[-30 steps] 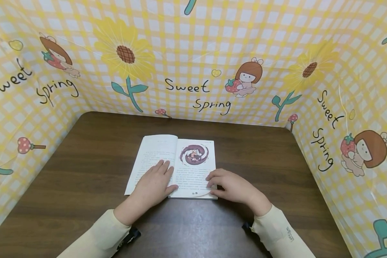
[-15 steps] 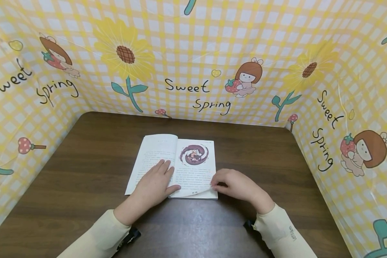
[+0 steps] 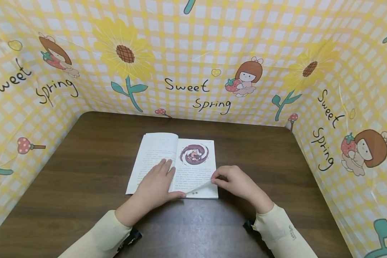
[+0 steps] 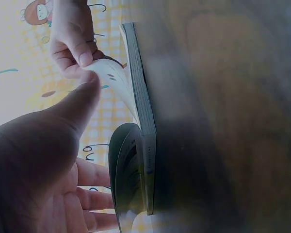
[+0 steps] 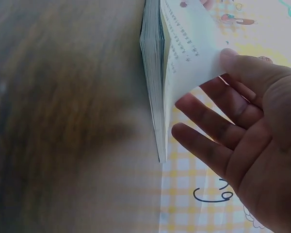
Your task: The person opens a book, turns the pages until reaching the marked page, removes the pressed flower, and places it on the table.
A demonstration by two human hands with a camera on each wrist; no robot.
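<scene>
We see right hand (image 3: pixel 237 182) pinching raised page (image 5: pixel 196 56); left hand (image 3: pixel 154 182) straight-fingered on book (image 3: pixel 158 143), hiding part of it. Table (image 3: pixel 261 150) under; checked cloth (image 3: pixel 187 43) behind, both sides.

Book page (image 3: pixel 193 173) in right hand (image 3: pixel 240 184)

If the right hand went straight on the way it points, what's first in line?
The lifted page that the right hand pinches, so contact is there already. Beyond it, probably the left hand, though relative height is unclear.
</scene>
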